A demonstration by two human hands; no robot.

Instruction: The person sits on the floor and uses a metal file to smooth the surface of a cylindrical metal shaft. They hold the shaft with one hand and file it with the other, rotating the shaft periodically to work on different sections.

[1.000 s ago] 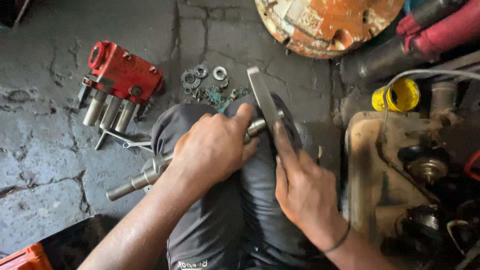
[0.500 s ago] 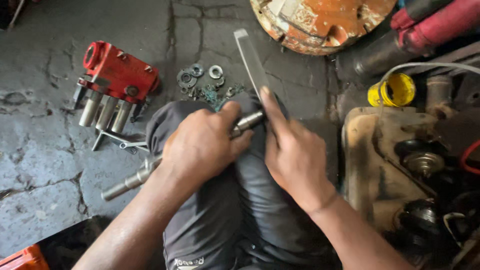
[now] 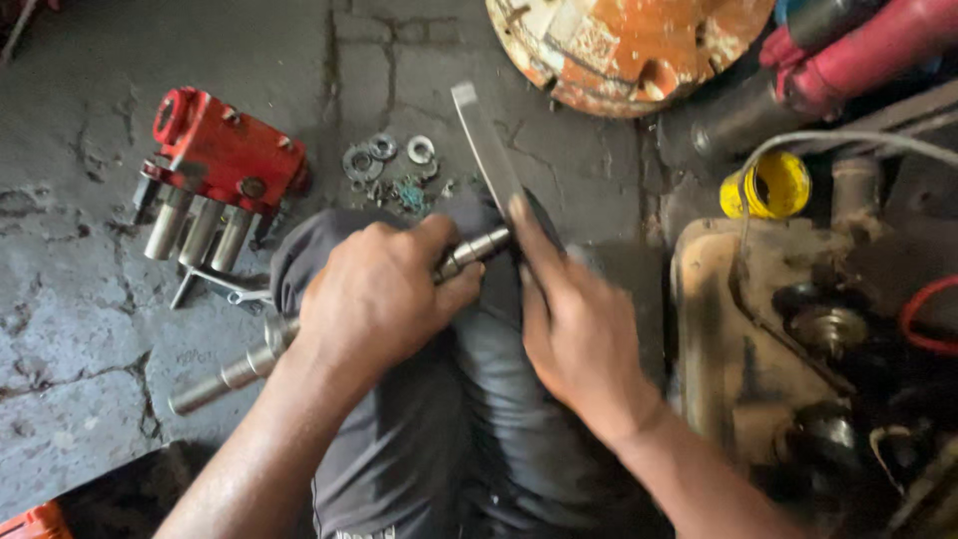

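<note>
My left hand (image 3: 374,294) grips a long grooved steel spool (image 3: 230,374) and holds it across my knee, which is covered in dark grey cloth (image 3: 439,419). The spool's right end (image 3: 477,248) pokes out past my thumb. My right hand (image 3: 579,334) holds a flat metal file (image 3: 487,150), forefinger laid along the blade, and the blade rests on the spool's end and points away from me.
A red valve block (image 3: 225,155) with steel plungers lies on the cracked concrete floor at upper left, a wrench (image 3: 215,284) beside it. Washers and small parts (image 3: 394,165) sit ahead of my knee. A rusty orange disc (image 3: 629,45), a yellow can (image 3: 768,185) and grimy machinery (image 3: 798,339) crowd the right.
The file has slid forward, away from me, over the spool's end, and my right hand followed it. My left hand has kept its grip on the spool.
</note>
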